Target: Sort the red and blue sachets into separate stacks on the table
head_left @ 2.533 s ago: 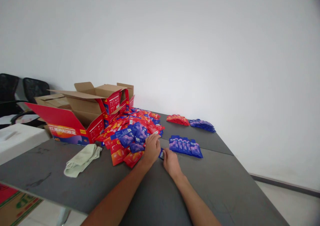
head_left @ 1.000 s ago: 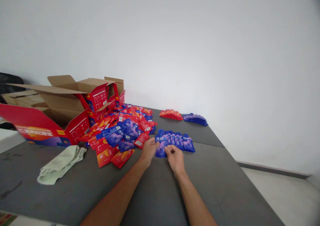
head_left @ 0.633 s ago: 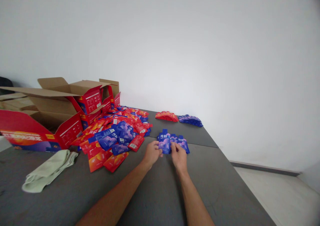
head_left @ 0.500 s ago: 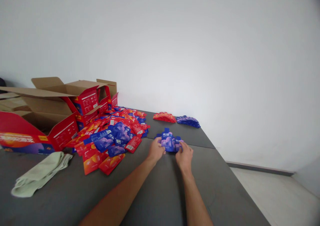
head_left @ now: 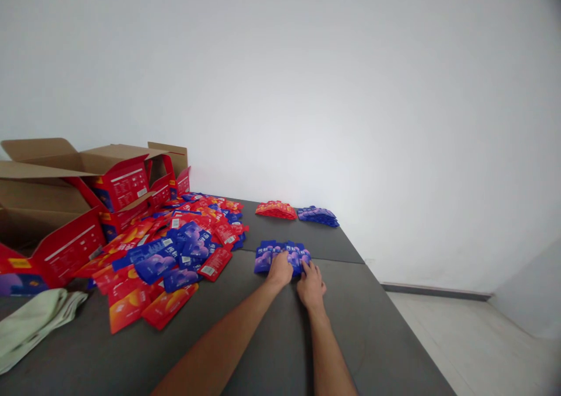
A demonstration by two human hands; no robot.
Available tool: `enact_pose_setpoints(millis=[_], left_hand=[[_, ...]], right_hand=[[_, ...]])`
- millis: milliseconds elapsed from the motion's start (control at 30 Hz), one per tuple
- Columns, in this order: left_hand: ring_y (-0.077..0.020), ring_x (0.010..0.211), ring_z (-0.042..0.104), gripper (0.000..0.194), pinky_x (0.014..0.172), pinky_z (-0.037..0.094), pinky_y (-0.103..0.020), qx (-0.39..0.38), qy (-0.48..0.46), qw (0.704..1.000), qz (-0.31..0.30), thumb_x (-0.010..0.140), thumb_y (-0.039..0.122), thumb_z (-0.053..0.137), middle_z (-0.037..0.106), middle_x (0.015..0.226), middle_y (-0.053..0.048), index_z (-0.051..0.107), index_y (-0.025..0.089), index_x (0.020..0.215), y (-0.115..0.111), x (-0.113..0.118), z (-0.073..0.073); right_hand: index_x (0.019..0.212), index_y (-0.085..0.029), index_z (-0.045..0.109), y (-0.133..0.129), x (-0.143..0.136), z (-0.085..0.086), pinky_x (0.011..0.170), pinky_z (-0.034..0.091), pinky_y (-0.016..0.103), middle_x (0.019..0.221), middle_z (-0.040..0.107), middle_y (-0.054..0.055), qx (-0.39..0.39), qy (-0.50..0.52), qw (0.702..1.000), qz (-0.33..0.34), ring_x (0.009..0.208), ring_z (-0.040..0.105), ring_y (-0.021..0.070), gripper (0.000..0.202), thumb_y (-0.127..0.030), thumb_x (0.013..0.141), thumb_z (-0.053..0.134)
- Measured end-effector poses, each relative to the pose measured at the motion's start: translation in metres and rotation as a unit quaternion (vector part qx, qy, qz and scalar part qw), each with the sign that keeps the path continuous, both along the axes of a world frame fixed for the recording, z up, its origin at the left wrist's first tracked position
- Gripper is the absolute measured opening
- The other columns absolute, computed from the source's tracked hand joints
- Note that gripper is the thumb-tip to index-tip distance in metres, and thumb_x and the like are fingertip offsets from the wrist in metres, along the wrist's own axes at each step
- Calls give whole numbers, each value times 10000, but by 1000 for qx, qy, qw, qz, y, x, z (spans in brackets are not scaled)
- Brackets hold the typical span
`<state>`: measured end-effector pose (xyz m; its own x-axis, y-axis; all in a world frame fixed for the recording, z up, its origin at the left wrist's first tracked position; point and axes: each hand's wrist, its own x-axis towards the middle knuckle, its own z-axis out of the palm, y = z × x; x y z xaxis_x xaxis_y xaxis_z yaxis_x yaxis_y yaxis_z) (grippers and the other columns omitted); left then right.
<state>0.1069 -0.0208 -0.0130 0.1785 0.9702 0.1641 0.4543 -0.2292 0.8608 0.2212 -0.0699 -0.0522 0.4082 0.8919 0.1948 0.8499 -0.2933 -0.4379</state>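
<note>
Several blue-and-purple spouted pouches [head_left: 263, 256] lie in an overlapping row on the dark table in front of me. My left hand [head_left: 281, 269] is on top of the row near its middle, its fingers curled down onto a pouch. At the row's lower right edge, my right hand [head_left: 311, 285] grips the pouches with bent fingers. My fingertips and the pouches' lower edges are partly hidden.
A loose heap of red and blue pouches [head_left: 193, 241] spreads to the left. Behind it stand open red cartons [head_left: 125, 184]. A red fanned stack [head_left: 276, 209] and a blue fanned stack [head_left: 318, 215] lie near the wall. A pale green cloth [head_left: 37, 320] lies lower left.
The blue pouches have gone from a bunch held between both hands to a spread row on the table. My left hand has moved onto them. The view has shifted right.
</note>
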Motion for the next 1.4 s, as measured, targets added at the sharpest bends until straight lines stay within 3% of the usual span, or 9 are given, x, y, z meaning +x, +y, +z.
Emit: enact_pose_setpoints(millis=[167, 300, 467, 600, 700, 867, 1033, 1233, 1400], left_hand=[[-310, 1133, 570, 288, 1055, 353, -438, 33, 125, 991, -28, 777, 145, 513, 697, 1063, -169, 730, 152, 965, -10, 1, 7], [-344, 1228, 483, 348, 1073, 319, -458, 69, 237, 969, -25, 790, 207, 514, 627, 1205, -195, 709, 132, 1068, -17, -2, 7], [-333, 1262, 442, 401, 1088, 289, -439, 86, 251, 963, -42, 785, 207, 525, 599, 1255, -172, 672, 156, 1154, -19, -5, 2], [-339, 1274, 419, 426, 1088, 282, -447, 85, 238, 967, -26, 813, 241, 508, 571, 1276, -194, 630, 129, 1206, -22, -8, 2], [-333, 1228, 446, 419, 1065, 302, -442, 94, 234, 968, -6, 840, 238, 470, 564, 1266, -207, 617, 108, 1210, -29, -18, 6], [-310, 1181, 461, 420, 1006, 348, -429, 101, 257, 960, 43, 853, 191, 435, 562, 1261, -174, 592, 152, 1241, -41, -56, 13], [-307, 1126, 489, 385, 962, 375, -426, 99, 295, 946, 91, 846, 124, 410, 583, 1182, -179, 626, 143, 1164, -48, -101, 9], [-291, 1147, 492, 346, 1010, 349, -396, 116, 320, 931, 132, 816, 117, 475, 589, 1188, -186, 637, 102, 1121, -53, -154, 2], [-281, 1134, 501, 323, 981, 362, -399, 118, 360, 906, 191, 847, 153, 458, 608, 1171, -157, 645, 139, 1110, -60, -203, 2]], right_hand=[[1389, -287, 498, -1, 1, 1, 1059, 332, 440, 1500, 411, 32, -5, 3, 1000, 9, 1377, 354, 228, 634, -102, 793, 388], [1395, -244, 497, -3, -2, 6, 1066, 325, 460, 1496, 414, 68, -1, 9, 1000, 13, 1371, 363, 244, 629, -139, 781, 412], [1388, -227, 506, -6, -7, 12, 1062, 328, 496, 1493, 411, 84, 6, 3, 1000, 8, 1378, 343, 278, 611, -199, 780, 447], [1388, -270, 503, -8, -11, 16, 1019, 329, 590, 1499, 398, 72, 21, -5, 1000, -14, 1400, 271, 329, 655, -185, 741, 448], [1359, -291, 539, -8, -19, 19, 1018, 318, 593, 1491, 412, 56, 52, -21, 998, -12, 1390, 261, 341, 642, -167, 735, 450], [1275, -263, 620, -12, -46, 28, 1031, 324, 524, 1450, 466, 46, 91, -44, 994, 38, 1336, 323, 330, 514, -186, 793, 461], [1233, -224, 652, -16, -88, 36, 980, 368, 446, 1358, 557, 60, 125, -48, 983, 123, 1241, 412, 308, 433, -208, 869, 420], [1258, -198, 624, -16, -140, 31, 961, 380, 364, 1329, 585, 68, 124, -49, 965, 225, 1168, 469, 264, 423, -188, 881, 432], [1217, -209, 634, -17, -183, 30, 951, 374, 325, 1295, 606, 52, 100, -36, 949, 297, 1135, 486, 238, 394, -166, 866, 460]])
